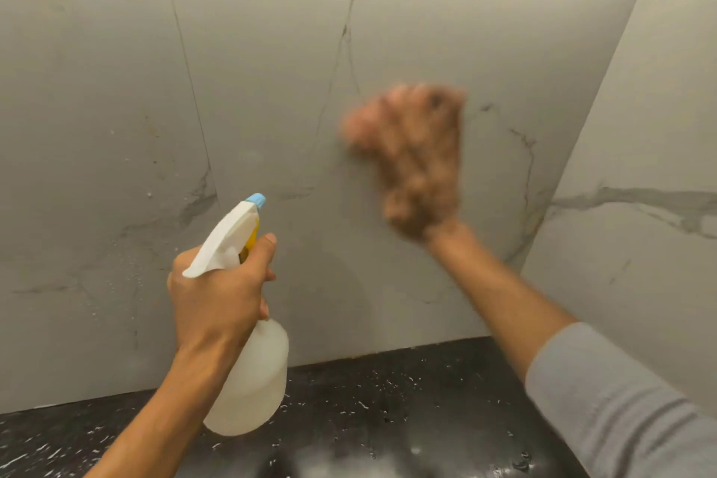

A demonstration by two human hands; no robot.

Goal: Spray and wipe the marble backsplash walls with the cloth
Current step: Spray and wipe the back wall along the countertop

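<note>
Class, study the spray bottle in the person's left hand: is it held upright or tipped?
Tipped. The spray bottle leans in the left hand: its blue nozzle points up and right toward the marble wall, its base down toward the viewer.

We cannot make out our right hand (411, 151) against the marble backsplash (271, 89): it is smeared by blur, so fingers and cloth (423, 202) merge into one brownish patch, and where one ends is unclear. Left of that patch, our left hand (217, 295) covers the spray bottle (256, 373) neck and most of the trigger. Below the backsplash, the dark countertop (388, 400) is cut by the bottom edge, as are both forearms.
</note>
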